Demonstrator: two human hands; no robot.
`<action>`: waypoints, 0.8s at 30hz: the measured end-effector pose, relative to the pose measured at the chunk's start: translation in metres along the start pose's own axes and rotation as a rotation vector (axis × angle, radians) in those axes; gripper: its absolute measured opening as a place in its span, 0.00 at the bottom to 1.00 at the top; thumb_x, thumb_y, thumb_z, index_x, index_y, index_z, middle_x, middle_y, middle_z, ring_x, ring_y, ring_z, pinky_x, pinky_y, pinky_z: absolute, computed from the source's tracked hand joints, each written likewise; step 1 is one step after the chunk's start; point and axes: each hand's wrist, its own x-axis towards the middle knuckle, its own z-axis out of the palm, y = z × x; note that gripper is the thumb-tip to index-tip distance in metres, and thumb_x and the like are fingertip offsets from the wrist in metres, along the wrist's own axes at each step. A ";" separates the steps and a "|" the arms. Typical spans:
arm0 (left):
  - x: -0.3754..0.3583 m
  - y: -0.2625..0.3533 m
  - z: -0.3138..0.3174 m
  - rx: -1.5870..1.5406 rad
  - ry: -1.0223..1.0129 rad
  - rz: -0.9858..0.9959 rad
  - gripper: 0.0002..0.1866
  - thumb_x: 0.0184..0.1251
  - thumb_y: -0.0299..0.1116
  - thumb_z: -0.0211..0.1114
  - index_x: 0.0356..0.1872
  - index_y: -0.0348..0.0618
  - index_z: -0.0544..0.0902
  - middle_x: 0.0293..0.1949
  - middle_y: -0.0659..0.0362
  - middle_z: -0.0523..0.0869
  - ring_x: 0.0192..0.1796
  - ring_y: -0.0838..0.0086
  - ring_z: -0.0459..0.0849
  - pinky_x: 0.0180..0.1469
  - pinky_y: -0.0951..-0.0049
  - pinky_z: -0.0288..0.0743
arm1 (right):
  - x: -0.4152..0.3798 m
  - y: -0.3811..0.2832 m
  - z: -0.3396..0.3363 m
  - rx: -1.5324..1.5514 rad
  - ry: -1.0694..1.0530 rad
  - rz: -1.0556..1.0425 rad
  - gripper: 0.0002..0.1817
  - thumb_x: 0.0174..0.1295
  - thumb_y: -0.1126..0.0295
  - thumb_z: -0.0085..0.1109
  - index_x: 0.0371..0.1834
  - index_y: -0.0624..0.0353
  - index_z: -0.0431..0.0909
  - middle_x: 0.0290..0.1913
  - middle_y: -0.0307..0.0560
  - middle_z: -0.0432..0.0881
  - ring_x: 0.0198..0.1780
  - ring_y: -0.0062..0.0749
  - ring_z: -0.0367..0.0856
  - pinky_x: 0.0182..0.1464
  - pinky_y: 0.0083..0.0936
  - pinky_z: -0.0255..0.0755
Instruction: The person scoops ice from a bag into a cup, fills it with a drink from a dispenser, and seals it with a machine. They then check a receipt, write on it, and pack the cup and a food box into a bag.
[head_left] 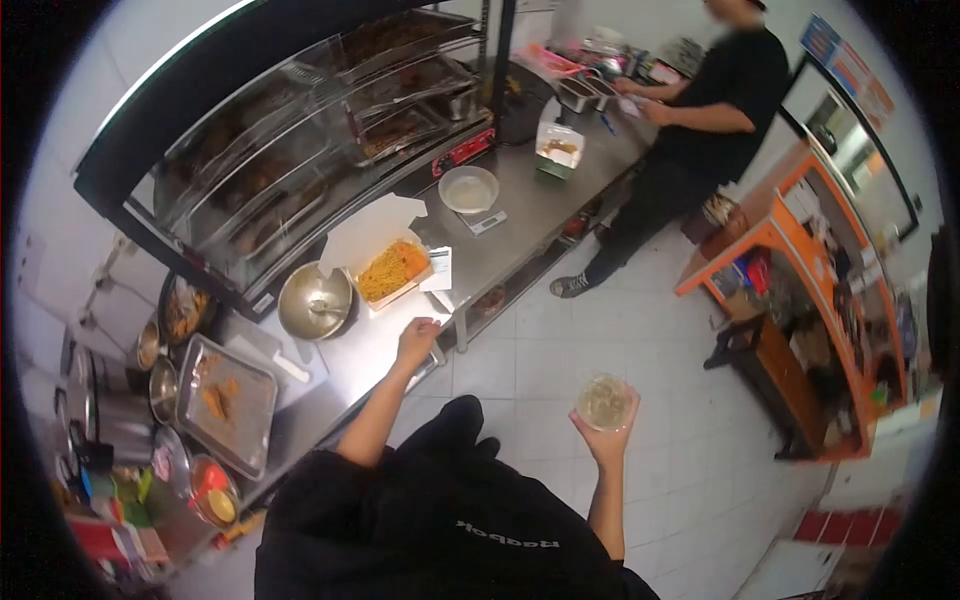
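Observation:
My right hand [608, 432] is wrapped round a clear, round cup [604, 400] with pale contents, held out over the floor. My left hand [418, 343] hovers by the front edge of the steel counter [410, 205], fingers curled together; whatever may be between them is too small to make out. Just beyond it stands an open takeaway box [375, 232] filled with yellow noodles [392, 272] and an orange piece of food. A white printed slip [437, 268] lies against the box's right side. Left of the box sits a metal mixing bowl [315, 300] with a utensil inside.
A plastic bowl [468, 188] rests on a small scale [482, 222]. Farther along stands another open box [559, 150]. A glass display warmer [270, 140] backs the counter. At left is a metal tray [228, 402] with food bits. A co-worker [715, 110] stands at the far end.

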 end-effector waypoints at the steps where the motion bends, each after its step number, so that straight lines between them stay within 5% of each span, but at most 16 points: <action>1: -0.002 0.025 0.001 0.142 0.051 0.061 0.16 0.61 0.37 0.64 0.42 0.34 0.80 0.39 0.48 0.84 0.42 0.65 0.83 0.48 0.68 0.75 | 0.028 0.004 0.005 0.030 -0.051 -0.026 0.49 0.32 0.67 0.82 0.58 0.60 0.58 0.50 0.48 0.71 0.52 0.34 0.73 0.55 0.31 0.70; 5: 0.052 0.008 0.029 0.474 0.183 0.485 0.19 0.57 0.33 0.64 0.49 0.35 0.76 0.51 0.42 0.77 0.52 0.54 0.76 0.54 0.60 0.71 | 0.107 0.038 0.038 0.113 -0.253 -0.066 0.50 0.31 0.67 0.83 0.58 0.61 0.58 0.50 0.49 0.72 0.53 0.34 0.73 0.55 0.30 0.70; 8: 0.078 0.025 0.056 0.719 0.242 0.549 0.25 0.56 0.34 0.65 0.56 0.36 0.72 0.54 0.42 0.75 0.54 0.53 0.74 0.54 0.58 0.69 | 0.153 0.048 0.055 0.124 -0.359 -0.035 0.50 0.33 0.66 0.82 0.59 0.60 0.56 0.51 0.48 0.70 0.54 0.34 0.71 0.56 0.30 0.69; 14: 0.141 0.014 0.092 0.994 0.352 0.257 0.28 0.55 0.32 0.61 0.58 0.33 0.69 0.46 0.44 0.76 0.48 0.55 0.76 0.44 0.60 0.73 | 0.242 0.077 0.053 0.028 -0.340 -0.002 0.50 0.32 0.64 0.83 0.58 0.61 0.57 0.50 0.48 0.71 0.54 0.34 0.71 0.56 0.30 0.68; 15: 0.142 0.014 0.097 1.115 0.462 0.365 0.22 0.58 0.30 0.57 0.55 0.35 0.71 0.43 0.45 0.76 0.46 0.55 0.77 0.41 0.61 0.75 | 0.257 0.087 0.051 0.006 -0.318 0.041 0.50 0.32 0.63 0.83 0.58 0.62 0.58 0.50 0.50 0.73 0.53 0.35 0.73 0.56 0.30 0.69; 24: 0.158 0.039 0.113 1.108 0.419 -0.061 0.17 0.57 0.28 0.58 0.49 0.41 0.70 0.40 0.49 0.76 0.44 0.57 0.80 0.37 0.61 0.80 | 0.388 0.152 0.047 0.041 -0.313 0.055 0.48 0.36 0.66 0.82 0.58 0.62 0.59 0.52 0.50 0.73 0.53 0.35 0.74 0.57 0.30 0.69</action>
